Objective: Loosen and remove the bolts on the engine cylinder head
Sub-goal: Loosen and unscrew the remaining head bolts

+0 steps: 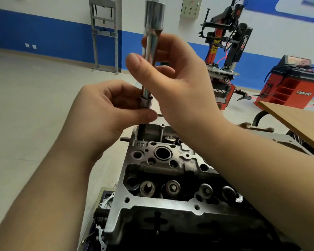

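Note:
The grey engine cylinder head [163, 178] fills the lower middle of the head view, with open bolt holes and valve springs showing. A chrome extension bar [150, 51] stands upright over its far left corner, widening into a thick collar at the top. My right hand [172, 77] grips the bar's shaft. Below it, my left hand [112, 109] pinches the socket [145, 103] at the bar's lower end between thumb and fingers. A dark bolt shank [141, 133] hangs from the socket down into the head's corner; its head is hidden.
A wooden tabletop [295, 120] juts in from the right. Behind it stand a red and black tyre changer [225, 51] and a red wheel balancer [290, 84]. A grey metal frame [104, 35] leans against the blue and white wall. Pale floor lies to the left.

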{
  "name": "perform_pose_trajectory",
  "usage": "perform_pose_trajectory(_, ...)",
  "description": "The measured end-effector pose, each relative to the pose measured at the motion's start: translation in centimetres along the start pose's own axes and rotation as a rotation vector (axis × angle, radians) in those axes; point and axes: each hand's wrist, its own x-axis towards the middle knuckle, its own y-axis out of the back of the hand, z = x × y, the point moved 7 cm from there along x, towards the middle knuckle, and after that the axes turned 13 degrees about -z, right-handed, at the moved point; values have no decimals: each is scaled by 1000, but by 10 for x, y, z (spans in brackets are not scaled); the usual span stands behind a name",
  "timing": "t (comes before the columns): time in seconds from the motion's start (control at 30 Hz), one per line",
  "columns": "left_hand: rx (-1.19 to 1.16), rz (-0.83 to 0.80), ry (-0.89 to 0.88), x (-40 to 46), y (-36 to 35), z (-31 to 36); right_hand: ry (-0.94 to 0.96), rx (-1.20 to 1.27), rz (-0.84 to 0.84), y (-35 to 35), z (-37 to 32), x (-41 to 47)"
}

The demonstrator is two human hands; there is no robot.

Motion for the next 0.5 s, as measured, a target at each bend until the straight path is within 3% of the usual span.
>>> perform_pose_trajectory(0.13,-5,-8,-15,-1,-4,1,11,-32,67,10,0,1)
perform_pose_trajectory(0.3,-159,-260,61,-3,-13,-5,69,25,21,4,-6,-3)
perform_pose_trajectory(0.5,-111,-38,48,-3,-3,-5,48,171,-69,-3,-4,0)
